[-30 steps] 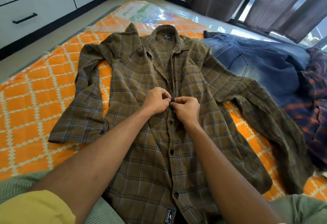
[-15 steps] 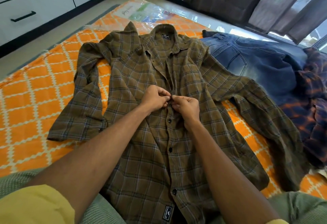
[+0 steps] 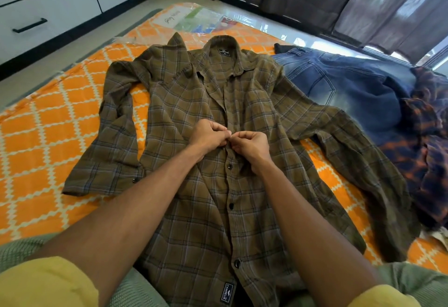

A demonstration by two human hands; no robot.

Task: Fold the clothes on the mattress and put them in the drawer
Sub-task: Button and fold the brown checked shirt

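**foldguy:** Barely anything has moved since a second ago, both hands are still bunched at the same spot on the placket, maybe nudged a touch further up the shirt. Near end first: the hem with its label sits right by the knees, and three dark buttons (image 3: 229,166) below the hands look done up.

**linenlurker:** So what goes wrong from here? My guess is the button slips back out, since the cloth is slack and puckered under the right wrist. Or it lands in the wrong hole and the front skews before the fold.

**foldguy:** Fair. Pose-wise, left hand (image 3: 209,134) and right hand (image 3: 252,145) meet knuckle to knuckle, fingers curled and pinching the placket edges of the brown plaid shirt (image 3: 194,103); the button itself is hidden. Forearms reach out over the shirt.

**linenlurker:** And the shirt lies flat, sleeves spread, on the orange mattress (image 3: 43,137). Jeans (image 3: 339,83) and another plaid shirt (image 3: 421,132) wait beyond on the right; the drawer (image 3: 48,18) is shut, far left.
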